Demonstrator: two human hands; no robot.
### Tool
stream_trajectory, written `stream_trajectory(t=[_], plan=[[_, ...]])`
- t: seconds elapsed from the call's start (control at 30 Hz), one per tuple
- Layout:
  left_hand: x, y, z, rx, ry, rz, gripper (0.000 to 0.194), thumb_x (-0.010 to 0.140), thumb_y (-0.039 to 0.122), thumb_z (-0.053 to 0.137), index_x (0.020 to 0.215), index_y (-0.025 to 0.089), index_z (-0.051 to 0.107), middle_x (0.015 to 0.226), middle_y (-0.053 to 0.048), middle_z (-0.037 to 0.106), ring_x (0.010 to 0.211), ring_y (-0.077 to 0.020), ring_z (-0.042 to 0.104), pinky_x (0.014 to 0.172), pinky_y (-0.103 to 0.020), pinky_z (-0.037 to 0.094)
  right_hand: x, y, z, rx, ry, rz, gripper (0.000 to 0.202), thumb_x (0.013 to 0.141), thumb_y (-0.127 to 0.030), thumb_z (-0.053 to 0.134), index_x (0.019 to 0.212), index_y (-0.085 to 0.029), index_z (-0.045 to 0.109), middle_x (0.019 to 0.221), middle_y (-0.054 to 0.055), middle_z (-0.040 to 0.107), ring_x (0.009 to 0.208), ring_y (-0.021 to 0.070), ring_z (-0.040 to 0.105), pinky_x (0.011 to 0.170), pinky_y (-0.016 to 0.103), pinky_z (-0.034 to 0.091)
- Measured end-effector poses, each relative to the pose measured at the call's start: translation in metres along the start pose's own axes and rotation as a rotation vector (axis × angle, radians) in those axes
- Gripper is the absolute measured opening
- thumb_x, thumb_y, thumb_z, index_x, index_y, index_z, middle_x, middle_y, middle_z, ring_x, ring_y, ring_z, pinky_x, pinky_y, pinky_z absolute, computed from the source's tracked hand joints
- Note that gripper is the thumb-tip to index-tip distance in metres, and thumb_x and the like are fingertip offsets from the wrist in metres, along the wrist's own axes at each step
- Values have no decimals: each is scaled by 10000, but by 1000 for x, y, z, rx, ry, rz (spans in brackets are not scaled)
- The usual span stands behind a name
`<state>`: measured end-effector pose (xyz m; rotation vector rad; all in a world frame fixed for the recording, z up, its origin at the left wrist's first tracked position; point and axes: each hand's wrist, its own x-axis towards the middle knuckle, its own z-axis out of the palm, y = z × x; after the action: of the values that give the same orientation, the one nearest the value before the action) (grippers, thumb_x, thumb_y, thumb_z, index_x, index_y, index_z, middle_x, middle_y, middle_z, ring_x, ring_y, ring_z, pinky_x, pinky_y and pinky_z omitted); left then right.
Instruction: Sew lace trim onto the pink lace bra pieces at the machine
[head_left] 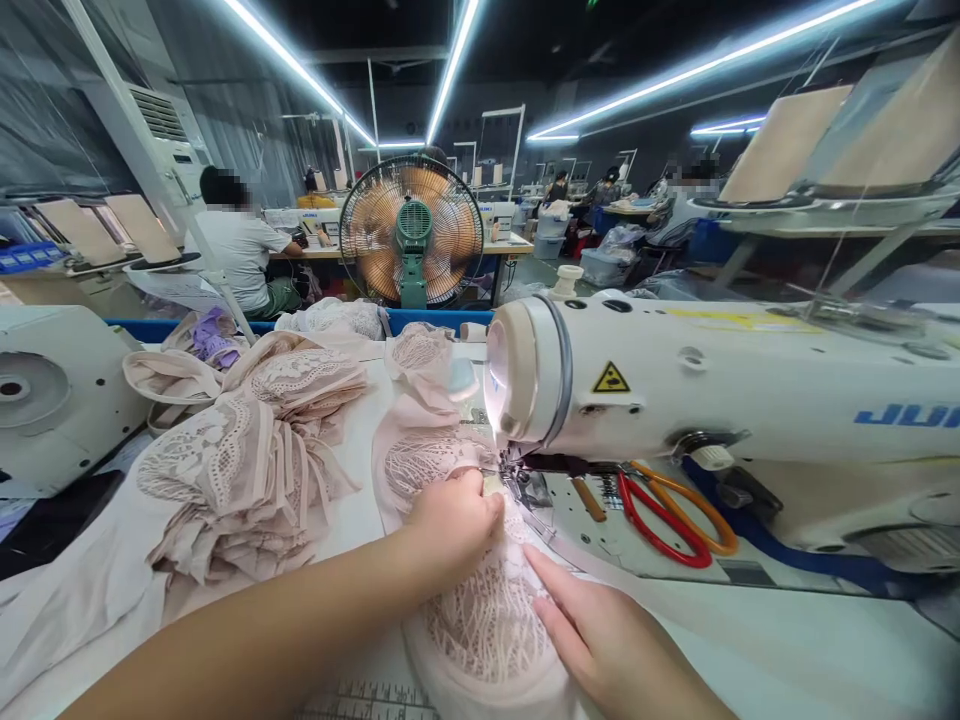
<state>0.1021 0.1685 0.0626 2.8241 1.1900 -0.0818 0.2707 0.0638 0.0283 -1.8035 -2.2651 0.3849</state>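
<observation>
At the far left sits part of a white machine housing (52, 400), and just right of it a loose heap of pale pink lace garment pieces (247, 450) is piled on the white work table (787, 650); whether these are already stitched cannot be told.

Right of the heap, the pale pink lace piece being sewn (480, 610) lies flat on the table, its far end under the presser foot (517, 480) of the white industrial sewing machine (720, 400). Its long axis runs near to far, pointing away towards the needle; most of its length is on the near side of the foot, so by my judgement the seam is in its early part.

The left hand (454, 520) is curled, fingertips pinching the lace edge just beside the foot. The right hand (607, 640) rests flat on the near part of the lace, fingers extended, gripping nothing.

Further right, red- and orange-handled scissors (667, 510) lie on the machine bed.
</observation>
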Motion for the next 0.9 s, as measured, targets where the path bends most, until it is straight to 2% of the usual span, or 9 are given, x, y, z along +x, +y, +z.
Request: stream_trajectory(t=[0.2,0.33,0.4,0.53,0.63,0.7,0.8,0.83,0.9], plan=[[7,10,-9,-79,-75,-76,188,681,194,602,868,195,578,868,-61,576,626,-211,583,490,-284,406,6,6,1,21,-12,-2,479,911,-246,306,1348,-164,486,883,76,747,668,223,689,509,287,507],[11,12,-8,-100,-72,-83,130,688,187,598,815,195,567,842,-52,589,620,-207,584,488,-282,395,10,5,7,4,59,38,491,886,-239,295,1307,-163,535,877,92,745,726,251,697,537,315,519],[12,11,-6,-110,-57,-86,99,710,200,584,807,195,560,840,-53,588,620,-204,583,491,-282,390,13,4,6,-19,83,64,508,869,-233,281,1292,-164,553,871,108,742,692,259,693,530,329,515],[12,8,-3,-110,-19,-68,99,700,187,572,795,198,548,846,-54,576,623,-199,571,481,-279,365,16,0,-3,-29,-33,76,543,856,-214,257,1323,-123,519,781,124,731,596,261,667,538,352,513],[8,4,-1,-88,19,-55,115,685,157,564,793,193,553,852,-65,563,666,-208,560,494,-282,367,14,0,-8,8,-75,76,526,875,-222,262,1336,-132,500,801,115,731,652,261,678,571,350,522],[5,2,2,-23,96,19,52,709,150,541,749,180,556,876,-83,560,723,-225,552,531,-297,392,12,1,-8,34,-81,66,514,892,-238,267,1350,-155,484,852,104,735,719,261,687,590,345,528],[1,-1,8,105,207,285,112,743,125,510,647,164,551,887,-93,569,789,-229,535,642,-327,435,10,3,-8,57,-115,59,515,907,-250,257,1376,-164,453,907,107,734,779,262,689,634,346,534],[0,-1,10,132,208,362,119,737,115,515,635,160,556,874,-92,574,788,-224,532,656,-324,438,10,2,-8,66,-137,62,518,910,-254,255,1384,-161,442,919,112,734,789,262,688,650,347,534],[-1,-2,12,152,181,425,88,727,107,528,684,147,594,845,-92,582,753,-211,532,623,-306,437,10,-1,-11,83,-173,88,522,912,-266,260,1394,-156,430,931,119,732,808,262,686,682,348,533]])
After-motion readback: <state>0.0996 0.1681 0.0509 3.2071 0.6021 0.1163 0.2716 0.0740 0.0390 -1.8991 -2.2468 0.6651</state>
